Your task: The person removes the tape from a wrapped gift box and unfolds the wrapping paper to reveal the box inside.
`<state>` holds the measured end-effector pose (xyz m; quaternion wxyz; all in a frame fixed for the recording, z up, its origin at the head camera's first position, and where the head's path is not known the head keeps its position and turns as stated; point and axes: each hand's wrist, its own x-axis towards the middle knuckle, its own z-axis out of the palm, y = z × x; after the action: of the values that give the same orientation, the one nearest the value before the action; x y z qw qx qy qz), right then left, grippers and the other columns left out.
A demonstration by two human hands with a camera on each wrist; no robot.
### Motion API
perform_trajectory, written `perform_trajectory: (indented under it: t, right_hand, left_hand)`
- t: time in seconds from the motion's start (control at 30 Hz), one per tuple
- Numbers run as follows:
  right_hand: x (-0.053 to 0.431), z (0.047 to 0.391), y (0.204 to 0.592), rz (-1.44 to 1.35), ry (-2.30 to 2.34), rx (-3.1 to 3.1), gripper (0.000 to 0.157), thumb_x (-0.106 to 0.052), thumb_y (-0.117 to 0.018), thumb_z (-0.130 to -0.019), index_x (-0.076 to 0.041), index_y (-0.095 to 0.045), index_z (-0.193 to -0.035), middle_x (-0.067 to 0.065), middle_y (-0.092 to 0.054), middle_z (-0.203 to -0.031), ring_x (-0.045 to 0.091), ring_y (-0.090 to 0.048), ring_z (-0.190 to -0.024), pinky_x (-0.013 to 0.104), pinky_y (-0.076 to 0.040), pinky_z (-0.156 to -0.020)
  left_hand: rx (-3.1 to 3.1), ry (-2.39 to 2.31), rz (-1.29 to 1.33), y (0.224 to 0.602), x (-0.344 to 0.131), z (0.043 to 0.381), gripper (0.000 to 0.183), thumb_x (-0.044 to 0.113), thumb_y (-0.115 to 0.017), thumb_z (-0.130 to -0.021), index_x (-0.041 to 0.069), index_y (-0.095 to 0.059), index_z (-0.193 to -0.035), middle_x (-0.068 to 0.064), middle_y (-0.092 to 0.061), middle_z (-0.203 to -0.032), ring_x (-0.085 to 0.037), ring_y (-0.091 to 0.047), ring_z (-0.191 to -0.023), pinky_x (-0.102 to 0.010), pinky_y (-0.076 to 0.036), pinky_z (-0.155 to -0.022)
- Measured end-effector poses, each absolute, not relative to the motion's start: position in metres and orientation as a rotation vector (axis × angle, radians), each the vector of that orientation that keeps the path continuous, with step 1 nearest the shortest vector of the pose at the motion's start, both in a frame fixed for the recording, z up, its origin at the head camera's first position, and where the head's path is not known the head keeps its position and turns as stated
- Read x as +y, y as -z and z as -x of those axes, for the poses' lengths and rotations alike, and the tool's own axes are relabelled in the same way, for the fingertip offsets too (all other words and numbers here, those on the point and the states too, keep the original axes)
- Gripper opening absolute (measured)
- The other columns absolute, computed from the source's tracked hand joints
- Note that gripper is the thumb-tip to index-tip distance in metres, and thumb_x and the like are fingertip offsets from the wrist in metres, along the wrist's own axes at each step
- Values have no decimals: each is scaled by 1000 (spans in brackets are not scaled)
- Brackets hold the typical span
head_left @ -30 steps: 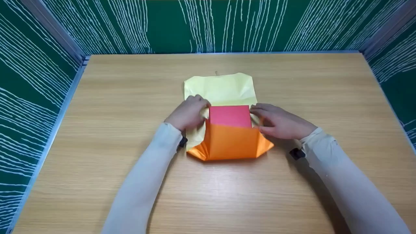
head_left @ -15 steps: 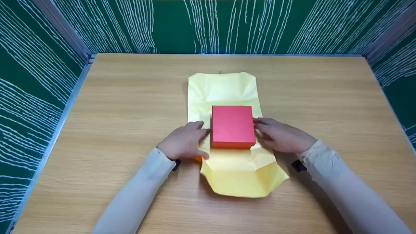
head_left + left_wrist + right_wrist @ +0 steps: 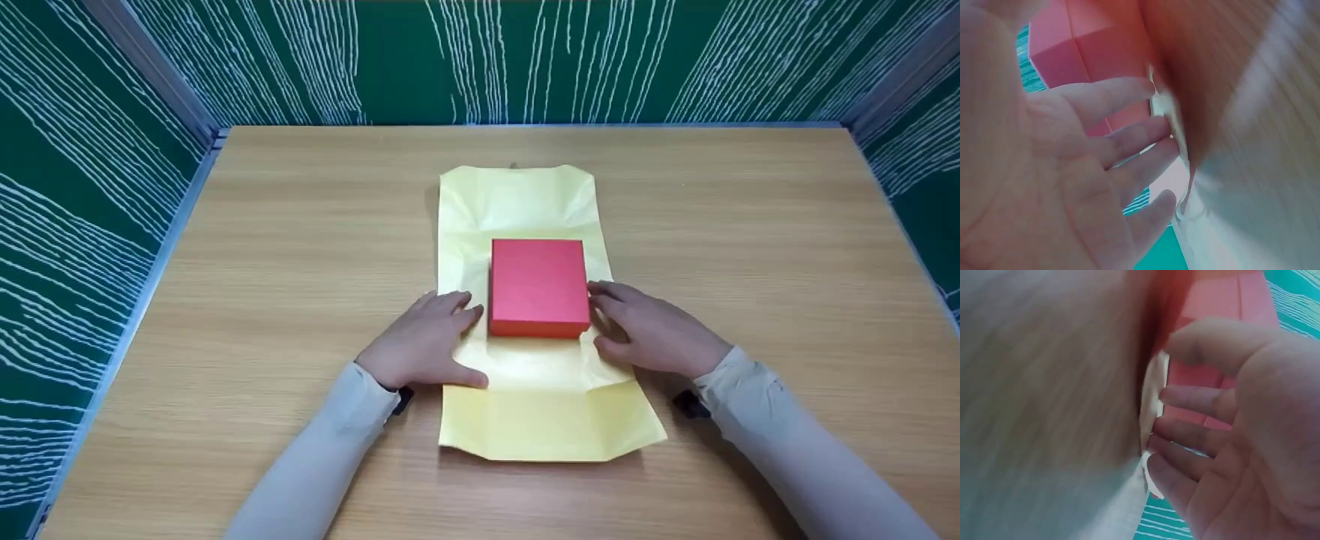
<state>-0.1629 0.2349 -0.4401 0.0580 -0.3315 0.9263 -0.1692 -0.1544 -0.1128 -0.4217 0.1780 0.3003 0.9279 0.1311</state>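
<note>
A red box [image 3: 538, 281] sits on a long sheet of creased, pale yellow wrapping paper [image 3: 517, 202] in the middle of the head view. My left hand [image 3: 420, 341] rests at the paper's left edge with its fingers and thumb spread, a little short of the box. On the other side, my right hand [image 3: 656, 330] lies over the paper's right edge, fingertips right at the box's side. Both wrist views show loosely extended fingers along the paper's edge, with the box [image 3: 1089, 45] behind them. The paper's near flap [image 3: 547, 424] lies folded out toward me.
The wooden table [image 3: 315, 225] extends around the paper on all sides. Green walls with white streaks [image 3: 405, 60] stand along its back, left and right edges. A dark wrist camera [image 3: 690, 403] sits under the right sleeve.
The near flap, orange side out and partly over the box, has come down toward me and now lies flatter, yellow side up. Both hands have moved nearer to me along the paper's edges.
</note>
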Motion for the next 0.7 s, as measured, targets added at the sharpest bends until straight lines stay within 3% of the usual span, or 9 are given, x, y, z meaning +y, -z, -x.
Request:
perform_trajectory:
  t: [0.17,0.33,0.47,0.57,0.7]
  right_hand:
    - [242,176,441,977,530,2774,68,-26,-71,-92,9,-50,-147,25,-46,-155,44,-44,-142,55,-36,-116]
    - [241,188,442,950,538,2793,67,-26,-76,-90,7,-54,-144,24,-49,-152,45,-45,-140,55,-36,-116]
    - [237,184,443,1013,539,2886,46,-17,-79,-87,4,-67,-125,20,-64,-126,37,-63,-113,50,-53,-97]
    - [236,179,445,1104,501,2962,30,-10,-78,-86,3,-69,-112,14,-65,-106,29,-63,-89,44,-58,-77]
    - [238,176,445,1127,458,2995,33,-6,-78,-81,3,-70,-112,15,-66,-107,29,-66,-87,44,-59,-76]
  left_hand:
    - [2593,-371,-805,427,-108,160,117,73,-77,-76,10,-30,-163,-16,-17,-171,-30,-12,-159,-47,-5,-127]
    - [2605,-332,-790,429,-100,169,118,64,-82,-77,6,-27,-163,-18,-15,-171,-31,-10,-159,-42,-5,-128]
    - [2596,-306,-787,428,-92,176,120,61,-84,-77,0,-26,-162,-24,-13,-170,-35,-10,-159,-42,-5,-128]
    - [2584,-318,-770,428,-87,181,120,59,-84,-78,-1,-23,-162,-24,-9,-170,-35,-6,-159,-41,-3,-128]
    - [2562,-375,-742,431,-85,186,119,57,-84,-80,3,-19,-164,-21,-3,-171,-31,1,-160,-38,1,-127]
